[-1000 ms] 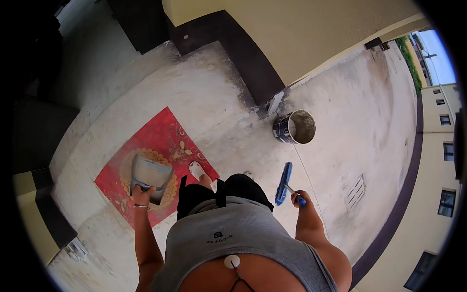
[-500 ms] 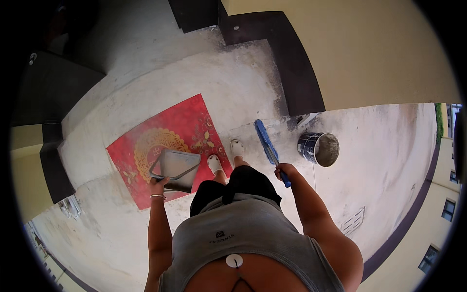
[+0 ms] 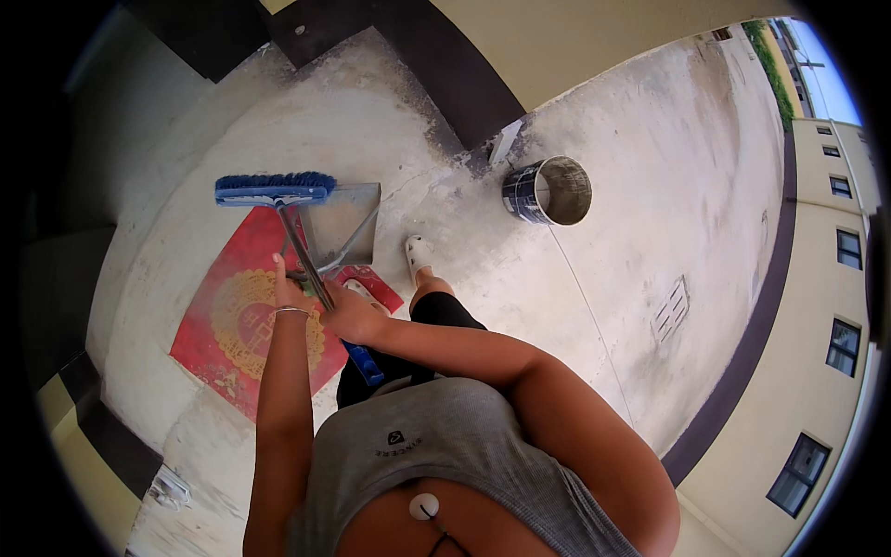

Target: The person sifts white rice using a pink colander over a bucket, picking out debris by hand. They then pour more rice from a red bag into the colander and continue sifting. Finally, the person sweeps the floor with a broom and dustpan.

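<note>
My right hand (image 3: 355, 314) is closed around the grey shaft of a blue-bristled brush (image 3: 276, 189), just above its blue grip. The brush head is raised over the far-left side, bristles facing away from me. Close beside it, my left hand (image 3: 290, 292), with a bracelet at the wrist, holds a grey metal dustpan (image 3: 348, 223) by its bar handle. One finger points up, and the brush shaft crosses in front and hides part of the grip. The dustpan hangs over the far edge of a red mat (image 3: 209, 325) with a gold pattern.
A dark bucket (image 3: 524, 193) with a crusted inside stands right of my feet. Dark-based walls (image 3: 445, 70) border the far side. A slotted drain cover (image 3: 670, 308) is set in the pale concrete floor on the right. A low dark edge (image 3: 742, 367) runs beyond it.
The brush has swung from my right across to the left, above the dustpan. Both hands have come together, and the dustpan has moved farther away. My view and stance have shifted rightward.
</note>
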A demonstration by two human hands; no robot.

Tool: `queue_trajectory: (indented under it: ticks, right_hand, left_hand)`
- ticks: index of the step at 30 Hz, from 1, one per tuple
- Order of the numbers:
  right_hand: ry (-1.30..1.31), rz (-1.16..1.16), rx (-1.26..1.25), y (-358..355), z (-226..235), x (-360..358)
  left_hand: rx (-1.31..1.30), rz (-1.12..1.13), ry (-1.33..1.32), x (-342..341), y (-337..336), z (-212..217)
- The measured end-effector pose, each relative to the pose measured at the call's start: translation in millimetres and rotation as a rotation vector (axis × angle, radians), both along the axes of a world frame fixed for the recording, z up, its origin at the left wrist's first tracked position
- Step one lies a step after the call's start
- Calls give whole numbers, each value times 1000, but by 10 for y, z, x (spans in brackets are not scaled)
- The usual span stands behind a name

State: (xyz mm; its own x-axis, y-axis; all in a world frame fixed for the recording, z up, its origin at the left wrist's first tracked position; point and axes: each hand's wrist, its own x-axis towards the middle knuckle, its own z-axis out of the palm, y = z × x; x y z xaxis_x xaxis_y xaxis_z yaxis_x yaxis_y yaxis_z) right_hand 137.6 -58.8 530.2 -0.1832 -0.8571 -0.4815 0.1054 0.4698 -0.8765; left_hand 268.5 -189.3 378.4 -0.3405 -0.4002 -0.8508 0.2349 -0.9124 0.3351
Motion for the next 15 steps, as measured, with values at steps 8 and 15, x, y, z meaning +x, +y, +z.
queue_trajectory:
  ticks: [8,15]
  right_hand:
    - [-440,-16,58,518,-361,-1058]
    - [-972,-1227,432,2832,-2809,-3728]
  left_hand:
    - [-56,-14,-344,-618,204,179]
    - [-61,144,-361,-784,684,440]
